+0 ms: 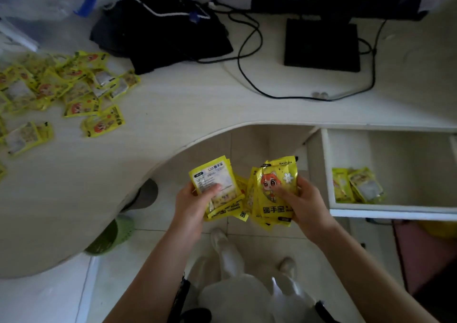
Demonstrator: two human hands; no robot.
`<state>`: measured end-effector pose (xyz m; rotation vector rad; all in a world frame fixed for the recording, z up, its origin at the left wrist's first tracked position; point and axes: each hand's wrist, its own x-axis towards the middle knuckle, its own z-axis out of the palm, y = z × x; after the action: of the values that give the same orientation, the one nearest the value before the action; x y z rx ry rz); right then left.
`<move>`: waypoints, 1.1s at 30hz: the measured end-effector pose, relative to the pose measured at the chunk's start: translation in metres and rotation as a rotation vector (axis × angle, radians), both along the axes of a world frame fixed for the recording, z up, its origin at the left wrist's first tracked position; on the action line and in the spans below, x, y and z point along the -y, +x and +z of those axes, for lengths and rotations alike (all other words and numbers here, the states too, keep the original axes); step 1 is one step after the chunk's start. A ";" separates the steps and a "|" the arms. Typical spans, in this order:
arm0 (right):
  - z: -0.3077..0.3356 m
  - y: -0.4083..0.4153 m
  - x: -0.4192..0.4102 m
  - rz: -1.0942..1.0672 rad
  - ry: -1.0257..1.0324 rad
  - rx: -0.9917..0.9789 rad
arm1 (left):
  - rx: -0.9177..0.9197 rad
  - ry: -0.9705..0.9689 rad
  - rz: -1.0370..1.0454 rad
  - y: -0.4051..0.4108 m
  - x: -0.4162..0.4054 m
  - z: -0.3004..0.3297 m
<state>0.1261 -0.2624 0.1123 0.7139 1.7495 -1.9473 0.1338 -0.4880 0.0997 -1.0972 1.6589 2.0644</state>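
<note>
Left hand (pixel 195 200) held a small stack of yellow hand-warmer packets (pixel 218 186), thumb curled over the top one, printed back facing up. Right hand (pixel 305 204) gripped a second, messier bunch (pixel 273 196) just beside it, cartoon fox side up, thumb across the front. Both bundles were in mid-air over the tiled floor (pixel 259 144), in the cut-out of the desk, edges almost touching.

At 3 o'clock from the hands a white drawer (pixel 390 209) stood open with a few more packets (pixel 356 186) lying in its left corner. Off at 10 o'clock a loose heap of the same packets (pixel 61 88) was spread over the pale, curved desk top (pixel 197 105). Up at 12 o'clock sat a black monitor stand (pixel 321 46) with black cables (pixel 247 58) looping round it, and a dark bundle of cloth (pixel 160 33) at 11. A green basket (pixel 111 236) peeked out under the desk at 9 o'clock.
</note>
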 end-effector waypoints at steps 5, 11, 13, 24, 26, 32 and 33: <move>0.000 0.035 -0.076 -0.089 -0.026 0.001 | 0.000 0.025 -0.058 0.018 -0.077 0.003; -0.003 0.074 -0.175 -0.157 -0.022 -0.011 | 0.027 0.053 -0.068 0.043 -0.177 0.001; -0.004 0.083 -0.206 -0.164 -0.025 -0.026 | 0.018 0.057 -0.074 0.048 -0.209 -0.002; -0.008 0.104 -0.323 -0.286 -0.003 -0.028 | 0.031 0.102 -0.135 0.048 -0.326 -0.013; -0.008 0.098 -0.337 -0.297 0.011 -0.023 | 0.043 0.107 -0.146 0.039 -0.340 -0.016; -0.006 0.060 -0.381 -0.285 0.129 -0.024 | 0.077 0.088 -0.177 -0.001 -0.377 -0.031; -0.007 0.050 -0.387 -0.271 0.158 -0.039 | 0.087 0.088 -0.179 -0.010 -0.383 -0.035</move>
<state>0.1757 0.1251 0.1054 1.0210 1.9311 -2.0205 0.1239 -0.1047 0.0647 -0.9588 1.5491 1.9291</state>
